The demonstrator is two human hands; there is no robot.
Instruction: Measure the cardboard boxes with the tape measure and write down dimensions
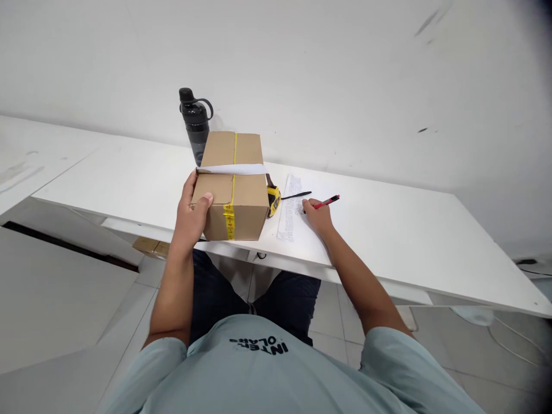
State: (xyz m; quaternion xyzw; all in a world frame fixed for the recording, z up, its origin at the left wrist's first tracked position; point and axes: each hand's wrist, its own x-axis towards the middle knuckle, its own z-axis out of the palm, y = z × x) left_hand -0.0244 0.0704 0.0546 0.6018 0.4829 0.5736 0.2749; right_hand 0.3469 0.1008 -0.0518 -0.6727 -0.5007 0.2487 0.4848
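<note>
A brown cardboard box point(235, 184) sealed with yellow tape stands on the white table point(388, 230), a white strip of paper lying across its top. My left hand point(192, 215) grips the box's near left corner, thumb on top. Over a printed paper sheet point(290, 221) to the right of the box, my right hand point(317, 215) holds a red pen point(326, 202) with its tip down on the sheet. A yellow tape measure point(273, 198) lies between box and sheet, its hook end reaching out. A black pen point(296, 195) lies just beyond the sheet.
A black water bottle point(195, 123) stands behind the box against the white wall. A second white table surface point(34, 161) extends to the left. Tiled floor and cables show under the table's right end. My knees are beneath the table edge.
</note>
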